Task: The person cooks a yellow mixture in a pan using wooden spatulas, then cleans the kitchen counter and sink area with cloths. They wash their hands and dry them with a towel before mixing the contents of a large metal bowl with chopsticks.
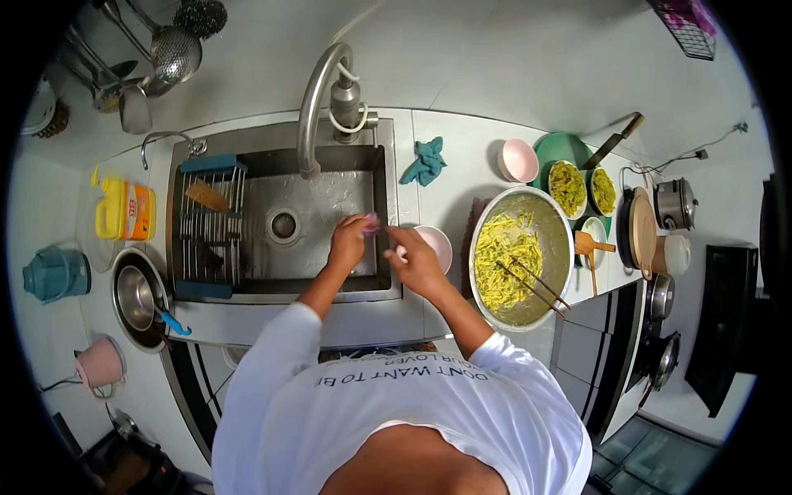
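Observation:
Over the steel sink [322, 247] my left hand [348, 238] grips a small pink-purple item [370, 224], too blurred to name. Close by, at the sink's right rim, my right hand [419, 260] reaches over a pale pink bowl [438, 249]; its index finger is extended, and whether it touches or holds the bowl I cannot tell. Above the basin curves a steel faucet [307, 117]. Right of the hands stands a large metal bowl [563, 247] of yellow-green shredded food [507, 260], with wooden chopsticks [535, 288] lying in it.
A teal cloth [426, 162] and another pink bowl [518, 161] are on the counter. Filled bowls [567, 189], a cleaver [612, 142] and a wooden spatula [594, 245] lie farther right. A dish rack [210, 229] spans the sink's left side, beside a yellow jug [111, 210] and nested metal bowls [136, 297].

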{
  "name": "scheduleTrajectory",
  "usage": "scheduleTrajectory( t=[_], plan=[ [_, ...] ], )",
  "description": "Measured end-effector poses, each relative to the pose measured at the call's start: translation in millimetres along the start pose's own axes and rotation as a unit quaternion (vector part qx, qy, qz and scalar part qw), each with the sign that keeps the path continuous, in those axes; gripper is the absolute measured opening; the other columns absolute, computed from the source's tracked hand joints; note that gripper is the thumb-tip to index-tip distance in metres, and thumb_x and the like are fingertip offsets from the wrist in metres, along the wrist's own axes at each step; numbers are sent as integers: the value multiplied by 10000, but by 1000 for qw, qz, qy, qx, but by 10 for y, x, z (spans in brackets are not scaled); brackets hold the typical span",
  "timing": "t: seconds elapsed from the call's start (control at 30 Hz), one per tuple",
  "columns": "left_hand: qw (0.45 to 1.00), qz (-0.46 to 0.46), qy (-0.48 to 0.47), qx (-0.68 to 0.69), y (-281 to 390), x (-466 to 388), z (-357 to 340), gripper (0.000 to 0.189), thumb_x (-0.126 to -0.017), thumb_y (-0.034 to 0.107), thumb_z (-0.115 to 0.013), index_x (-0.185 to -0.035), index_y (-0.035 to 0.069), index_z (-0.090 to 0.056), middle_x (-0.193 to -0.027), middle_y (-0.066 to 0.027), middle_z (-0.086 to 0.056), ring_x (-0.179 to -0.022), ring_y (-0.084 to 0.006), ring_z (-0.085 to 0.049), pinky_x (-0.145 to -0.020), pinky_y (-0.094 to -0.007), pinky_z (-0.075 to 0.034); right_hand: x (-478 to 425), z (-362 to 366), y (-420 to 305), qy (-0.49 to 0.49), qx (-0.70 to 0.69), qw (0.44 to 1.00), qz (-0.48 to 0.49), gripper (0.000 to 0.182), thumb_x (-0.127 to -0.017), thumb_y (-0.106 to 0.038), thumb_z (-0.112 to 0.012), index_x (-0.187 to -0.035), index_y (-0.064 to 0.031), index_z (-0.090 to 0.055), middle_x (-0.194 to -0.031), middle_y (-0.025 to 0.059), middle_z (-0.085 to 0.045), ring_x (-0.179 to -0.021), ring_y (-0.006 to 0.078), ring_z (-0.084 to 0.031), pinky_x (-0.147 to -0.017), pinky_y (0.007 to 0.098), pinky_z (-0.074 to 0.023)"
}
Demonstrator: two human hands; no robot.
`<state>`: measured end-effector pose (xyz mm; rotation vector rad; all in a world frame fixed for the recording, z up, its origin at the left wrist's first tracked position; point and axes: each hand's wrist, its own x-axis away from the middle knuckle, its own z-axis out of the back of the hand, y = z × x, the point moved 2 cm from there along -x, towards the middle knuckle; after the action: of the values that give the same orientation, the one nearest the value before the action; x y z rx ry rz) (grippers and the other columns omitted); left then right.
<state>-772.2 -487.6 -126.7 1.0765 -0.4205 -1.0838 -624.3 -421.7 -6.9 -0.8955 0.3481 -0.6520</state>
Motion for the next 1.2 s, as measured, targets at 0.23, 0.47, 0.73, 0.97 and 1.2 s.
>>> scheduleTrajectory(
  t=[0.23,0.47,0.73,0.97,1.2],
  plan=[
    [867,175,44,464,697,98,358,402,-933,187,-459,-1265,-41,-448,-1254,-114,-496,-1157,-189,-462,-992,-307,-341,-404,-395,180,-129,-253,955,-87,484,-796,-13,-579,-1257,-57,-440,-1007,31,-580,-903,118,-544,-807,250,-447],
    [948,146,39,279,889,217,560,448,-894,165,-539,-1308,32,-430,-1278,-93,-496,-1125,-181,-491,-961,-304,-367,-1149,297,575,-30,-314,940,-129,327,-804,64,-488,-1107,-44,-547,-922,32,-612,-838,113,-585,-695,235,-483],
    [938,282,55,196,379,1185,493,311,-891,157,-551,-1168,17,-547,-1103,-80,-598,-981,-147,-555,-863,-272,-426,-2118,1484,1815,151,195,946,-212,315,-744,-214,-591,-1024,-67,-599,-937,160,-658,-876,272,-638,-756,364,-502],
    [909,370,118,154,335,1758,607,288,-858,123,-587,-1131,33,-575,-1064,-75,-612,-906,-139,-577,-808,-268,-453,-2608,709,1647,1,403,872,-276,391,-866,-279,-443,-1185,-62,-507,-1196,170,-537,-1084,393,-517,-933,508,-397],
    [939,305,47,152,409,1375,457,309,-827,60,-589,-1136,60,-578,-1080,-98,-615,-877,-147,-595,-773,-271,-472,-2454,-526,1449,-45,571,819,34,507,-867,-168,-417,-1328,29,-343,-1333,189,-400,-1278,341,-308,-1076,496,-182]
  ],
)
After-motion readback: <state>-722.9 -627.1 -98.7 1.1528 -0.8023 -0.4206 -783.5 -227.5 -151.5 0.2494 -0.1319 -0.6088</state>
